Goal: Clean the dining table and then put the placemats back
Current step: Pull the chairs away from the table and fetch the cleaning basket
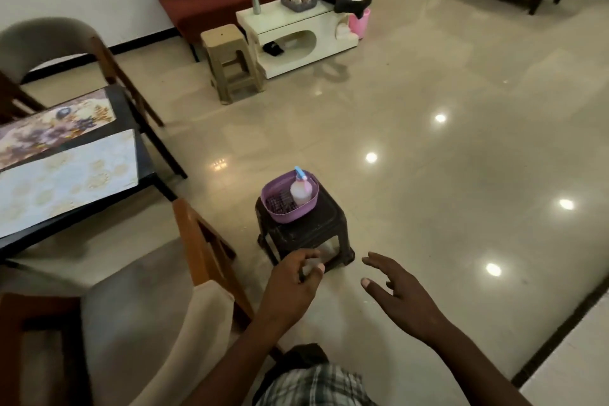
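The dark dining table (145, 155) fills the left edge. On it lie a pale blue placemat (66, 181) with gold flowers and a purple floral runner (49, 132) behind it. A purple basket (283, 214) rests on a low black stool (306, 234) on the floor. Inside it stand a white spray bottle (300, 191) with a blue and pink nozzle and a dark cloth (280, 203). My left hand (293, 287) hovers just in front of the stool, fingers curled and empty. My right hand (398, 290) is spread open to its right, holding nothing.
Two cushioned wooden chairs stand at the table, one near (158, 300), one far (66, 43). A beige plastic stool (230, 66), a white coffee table (296, 39) with a steel bottle, a red sofa with a person on it, and a pink bucket (359, 21) are beyond. Glossy tiled floor spreads right.
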The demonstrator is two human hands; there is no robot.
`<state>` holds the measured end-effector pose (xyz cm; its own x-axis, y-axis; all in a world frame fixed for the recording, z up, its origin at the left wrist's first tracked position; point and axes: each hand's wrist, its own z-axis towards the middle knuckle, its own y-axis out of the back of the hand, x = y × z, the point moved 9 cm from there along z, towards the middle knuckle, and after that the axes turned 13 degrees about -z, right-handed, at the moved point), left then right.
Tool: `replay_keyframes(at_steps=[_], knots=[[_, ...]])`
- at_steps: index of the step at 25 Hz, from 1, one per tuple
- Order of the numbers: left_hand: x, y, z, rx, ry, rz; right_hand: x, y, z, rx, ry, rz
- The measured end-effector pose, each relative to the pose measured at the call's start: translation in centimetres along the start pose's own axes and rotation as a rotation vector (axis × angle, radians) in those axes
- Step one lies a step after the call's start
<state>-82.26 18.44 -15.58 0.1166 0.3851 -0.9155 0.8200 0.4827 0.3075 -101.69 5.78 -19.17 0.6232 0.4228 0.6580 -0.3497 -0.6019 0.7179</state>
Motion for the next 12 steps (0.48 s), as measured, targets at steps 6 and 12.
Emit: replay_keyframes(at_steps=[6, 12], knots=[[-3.1, -6.4, 12.1, 0.071, 0.030, -0.036, -6.2, 7.5, 8.2, -0.039, -0.059, 0.034], [-9.1, -11.2, 27.0, 0.037, 0.019, -0.151, -10.7, 16.9, 20.6, -0.029, -0.103, 0.026]])
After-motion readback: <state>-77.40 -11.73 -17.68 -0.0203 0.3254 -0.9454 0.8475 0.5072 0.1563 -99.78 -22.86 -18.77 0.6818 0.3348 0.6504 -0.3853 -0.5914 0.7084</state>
